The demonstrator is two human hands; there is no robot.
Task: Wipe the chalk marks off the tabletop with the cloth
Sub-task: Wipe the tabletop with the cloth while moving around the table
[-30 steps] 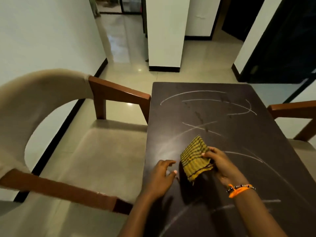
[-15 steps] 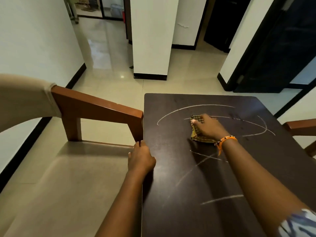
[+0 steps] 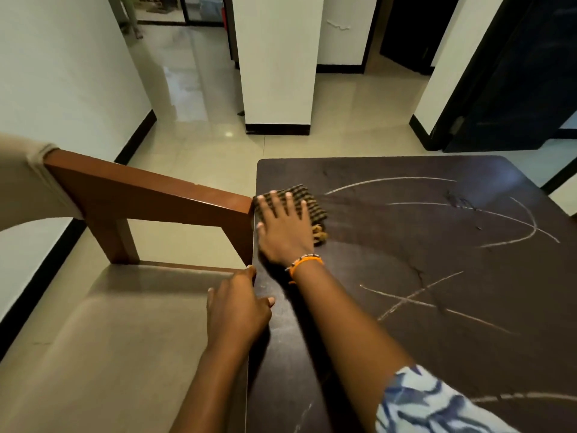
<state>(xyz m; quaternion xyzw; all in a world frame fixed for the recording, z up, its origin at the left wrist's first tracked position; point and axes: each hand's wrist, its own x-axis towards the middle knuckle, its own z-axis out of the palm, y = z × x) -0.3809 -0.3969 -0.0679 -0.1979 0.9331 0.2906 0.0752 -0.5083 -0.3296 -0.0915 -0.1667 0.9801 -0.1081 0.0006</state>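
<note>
A person's right hand (image 3: 282,228) is pressing a folded checked cloth (image 3: 309,203) flat against the far left part of a dark tabletop (image 3: 406,354), fingers spread and straight across the fabric, not pinching it. The left hand (image 3: 235,310) is resting on the table's left edge, fingers lying loosely over the rim and thumb on top, holding nothing. The cloth is sitting right at the table's left edge, touching or nearly touching the wooden chair arm (image 3: 150,195).

Most of the chalk marks (image 3: 452,207) are remaining: long arcs across the far right, a crossed pair (image 3: 415,296) nearer the middle, and a line (image 3: 524,396) by the near right edge. A faint smear is trailing right of the cloth.

The risk is judged to be the cloth sliding off the edge or snagging on the chair arm, since only flat pressure is holding it. A cushioned chair (image 3: 93,339) is crowding the left side; a second chair's arm (image 3: 574,212) is barely showing at far right.
</note>
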